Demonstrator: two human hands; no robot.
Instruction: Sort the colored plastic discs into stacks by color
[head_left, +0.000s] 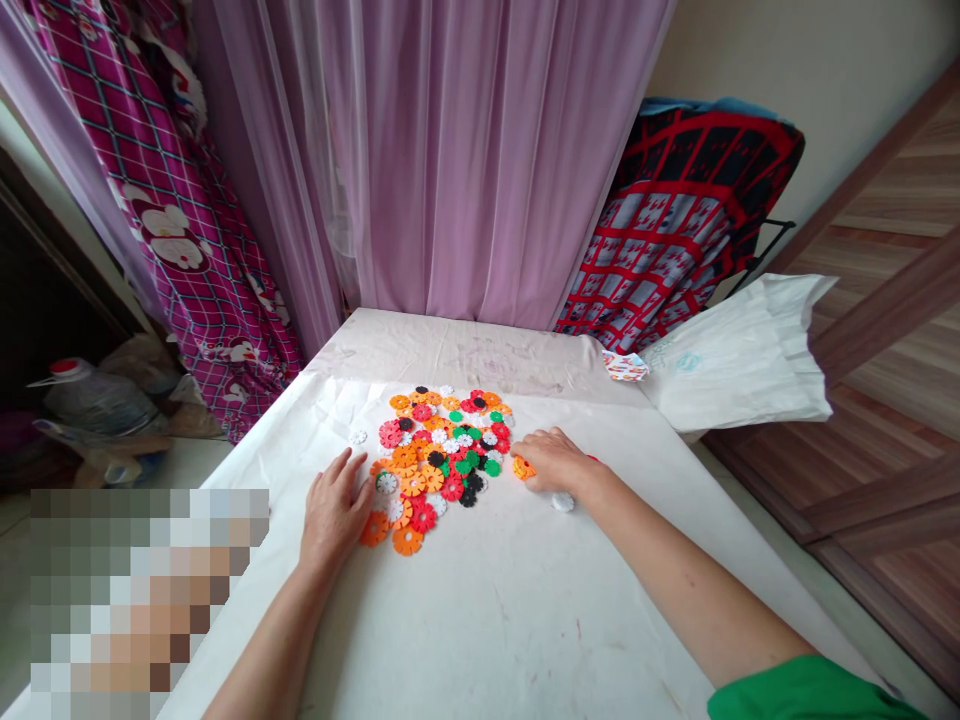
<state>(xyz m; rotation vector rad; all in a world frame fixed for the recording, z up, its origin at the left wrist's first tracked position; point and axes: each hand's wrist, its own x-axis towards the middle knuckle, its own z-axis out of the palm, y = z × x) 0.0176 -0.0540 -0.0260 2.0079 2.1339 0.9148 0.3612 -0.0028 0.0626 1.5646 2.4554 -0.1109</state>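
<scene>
A loose pile of notched plastic flower discs (412,482) in orange, red, green, black and white lies on the white-covered table. My left hand (332,508) rests at the pile's left edge, fingers stretched out and slightly apart, holding nothing. To the right of the pile, my right hand (553,460) is closed with its fingers curled down over an orange disc (523,468). Its fingertips are partly hidden, so I cannot tell whether more than one disc is under them. A white disc (562,502) lies beside the right wrist, and a bit of red shows behind it.
The white table cover (480,620) reaches toward me. A white plastic bag (742,360) sits at the back right beside a small patterned packet (625,366). Purple curtains (480,160) hang behind the table. A bottle with a red cap (90,400) stands on the floor at left.
</scene>
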